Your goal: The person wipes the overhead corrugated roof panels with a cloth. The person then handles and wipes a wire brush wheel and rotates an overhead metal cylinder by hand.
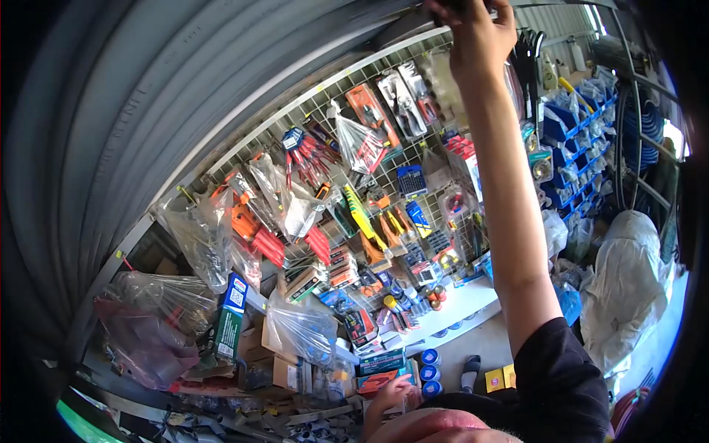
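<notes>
So the right hand point(484, 29) is way up at the top edge of the view, arm nearly straight. Fingers look bent around or against something dark point(463, 7), but the frame chops them off, so I can't tell how closed they are or if they've really got hold of it.

The big ribbed metal sheet point(133, 133) is the nearest large thing, running from just beside that hand off to its left. Can't tell if they're touching.

Progress-wise, I'd say the reach itself is done, full stretch. Whether the grip is set, no idea, and I can't read how much is left from this. The sheet isn't hiding the wire rack point(340, 83) below the hand, and the packaged tools on it are plainly visible.

Left hand point(391, 397) is way down low, loosely open with fingers a bit curled, nothing in it that I can see. It's right by an orange box point(374, 382), contact unclear, with blue-topped cans point(430, 371) just to its right.
</notes>
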